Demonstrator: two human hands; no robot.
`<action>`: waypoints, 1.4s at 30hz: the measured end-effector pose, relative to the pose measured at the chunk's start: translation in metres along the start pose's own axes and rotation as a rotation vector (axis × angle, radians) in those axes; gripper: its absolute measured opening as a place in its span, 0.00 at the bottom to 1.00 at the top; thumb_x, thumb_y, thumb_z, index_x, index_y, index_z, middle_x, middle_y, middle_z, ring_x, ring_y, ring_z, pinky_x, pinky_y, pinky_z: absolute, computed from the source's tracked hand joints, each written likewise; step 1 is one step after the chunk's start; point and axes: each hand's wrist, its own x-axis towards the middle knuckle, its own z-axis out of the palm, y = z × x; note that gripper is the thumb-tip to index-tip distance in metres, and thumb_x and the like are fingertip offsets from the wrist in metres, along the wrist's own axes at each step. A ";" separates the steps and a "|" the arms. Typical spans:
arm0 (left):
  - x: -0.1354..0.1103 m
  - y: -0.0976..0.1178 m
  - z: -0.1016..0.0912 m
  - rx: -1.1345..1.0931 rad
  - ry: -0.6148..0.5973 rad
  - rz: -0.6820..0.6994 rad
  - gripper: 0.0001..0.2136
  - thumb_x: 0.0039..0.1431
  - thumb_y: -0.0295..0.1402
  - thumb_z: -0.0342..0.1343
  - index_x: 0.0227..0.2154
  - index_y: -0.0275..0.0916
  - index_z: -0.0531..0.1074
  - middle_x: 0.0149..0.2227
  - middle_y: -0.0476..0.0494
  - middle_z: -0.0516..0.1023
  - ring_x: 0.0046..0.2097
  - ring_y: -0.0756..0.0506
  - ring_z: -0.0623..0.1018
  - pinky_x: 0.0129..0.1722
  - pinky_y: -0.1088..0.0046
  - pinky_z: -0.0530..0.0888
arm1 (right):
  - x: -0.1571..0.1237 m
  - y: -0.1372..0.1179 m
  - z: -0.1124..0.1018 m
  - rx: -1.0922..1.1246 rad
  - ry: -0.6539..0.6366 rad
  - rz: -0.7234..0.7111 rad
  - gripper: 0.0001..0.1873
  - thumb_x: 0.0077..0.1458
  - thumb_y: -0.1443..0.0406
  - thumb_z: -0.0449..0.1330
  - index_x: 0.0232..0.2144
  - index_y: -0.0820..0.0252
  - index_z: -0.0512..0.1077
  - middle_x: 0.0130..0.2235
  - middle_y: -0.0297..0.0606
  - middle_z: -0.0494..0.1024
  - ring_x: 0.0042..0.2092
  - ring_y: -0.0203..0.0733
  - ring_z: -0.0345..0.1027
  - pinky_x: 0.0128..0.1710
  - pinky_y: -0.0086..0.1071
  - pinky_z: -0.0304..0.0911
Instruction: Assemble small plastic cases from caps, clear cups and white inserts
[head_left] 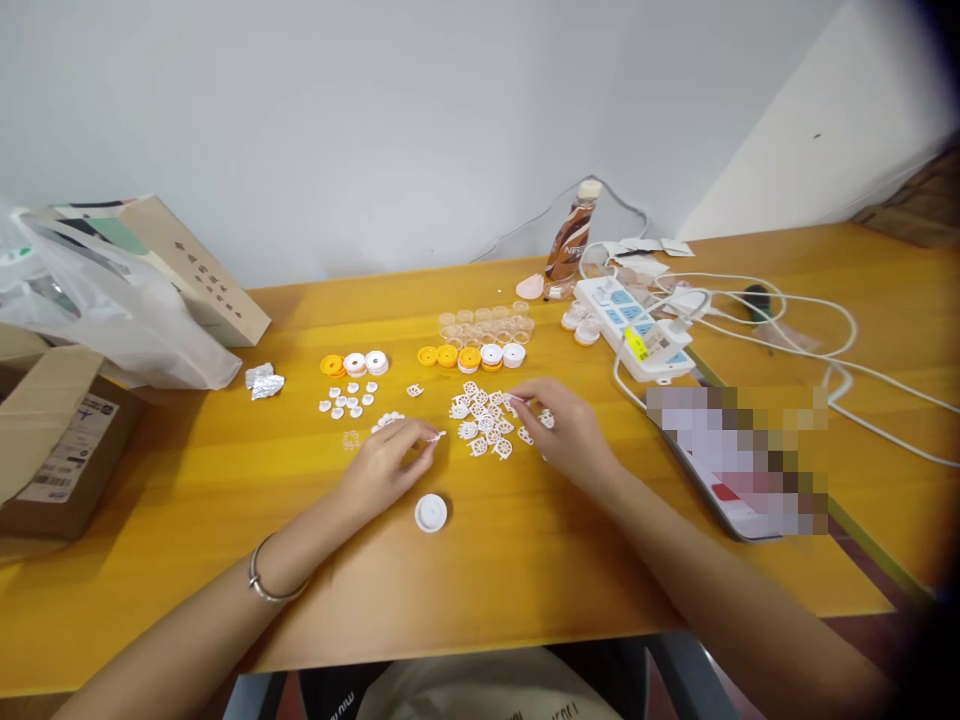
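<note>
My left hand (pixel 390 462) pinches a small white plastic piece (pixel 437 436) between thumb and fingertips. Just in front of it, a white round cap (pixel 430 513) lies with its hollow side up. My right hand (pixel 562 430) reaches over a pile of white openwork wheel-shaped pieces (pixel 480 425), its thumb and index finger closed on one at the pile's right edge. That piece is mostly hidden by the fingers. Partly behind my left hand sits a cluster of small white parts (pixel 388 421). A single wheel-shaped piece (pixel 415 391) lies apart from the pile.
Behind the hands stand orange and white caps (pixel 469 358), clear cups (pixel 487 325) and small white discs (pixel 349 400). On the right are a power strip (pixel 634 325), cables and a phone (pixel 731 465); a bottle (pixel 572 235) stands behind. A cardboard box (pixel 67 450) and plastic bag (pixel 142 330) occupy the left.
</note>
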 end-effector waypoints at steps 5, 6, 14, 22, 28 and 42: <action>-0.010 0.001 0.001 -0.080 0.127 -0.099 0.07 0.56 0.28 0.52 0.39 0.37 0.69 0.33 0.45 0.75 0.32 0.52 0.74 0.33 0.77 0.72 | -0.010 -0.019 0.016 0.542 -0.120 0.261 0.09 0.53 0.59 0.56 0.34 0.58 0.69 0.30 0.35 0.76 0.29 0.36 0.69 0.32 0.32 0.66; -0.011 0.001 0.001 -0.109 0.149 -0.114 0.08 0.56 0.28 0.52 0.40 0.37 0.69 0.35 0.44 0.76 0.32 0.52 0.74 0.34 0.77 0.73 | -0.011 -0.022 0.019 0.648 -0.148 0.313 0.10 0.52 0.58 0.57 0.34 0.58 0.69 0.29 0.34 0.75 0.27 0.35 0.69 0.30 0.31 0.66; -0.014 0.007 0.011 -0.409 0.158 -0.270 0.12 0.54 0.27 0.55 0.43 0.37 0.72 0.37 0.42 0.77 0.34 0.51 0.76 0.36 0.76 0.75 | -0.014 -0.029 0.026 1.022 -0.342 0.539 0.12 0.46 0.61 0.63 0.35 0.59 0.72 0.25 0.32 0.77 0.26 0.32 0.71 0.29 0.28 0.67; -0.013 0.015 0.013 -0.598 0.129 -0.381 0.13 0.52 0.28 0.57 0.42 0.37 0.72 0.37 0.42 0.77 0.35 0.51 0.77 0.38 0.75 0.77 | -0.016 -0.028 0.028 1.051 -0.425 0.609 0.15 0.43 0.64 0.66 0.37 0.55 0.74 0.33 0.32 0.79 0.35 0.35 0.74 0.43 0.35 0.67; -0.013 0.011 0.008 -0.470 0.099 -0.305 0.11 0.57 0.30 0.53 0.42 0.39 0.73 0.37 0.42 0.75 0.37 0.49 0.74 0.39 0.71 0.74 | -0.016 -0.028 0.025 1.018 -0.423 0.608 0.15 0.45 0.62 0.64 0.39 0.55 0.72 0.34 0.34 0.79 0.36 0.37 0.74 0.45 0.38 0.66; -0.017 0.007 0.018 -0.616 0.084 -0.352 0.11 0.57 0.28 0.53 0.43 0.38 0.67 0.38 0.42 0.70 0.37 0.50 0.73 0.38 0.74 0.72 | -0.019 -0.034 0.027 0.890 -0.396 0.499 0.08 0.45 0.62 0.64 0.27 0.58 0.69 0.26 0.31 0.73 0.29 0.33 0.68 0.33 0.29 0.65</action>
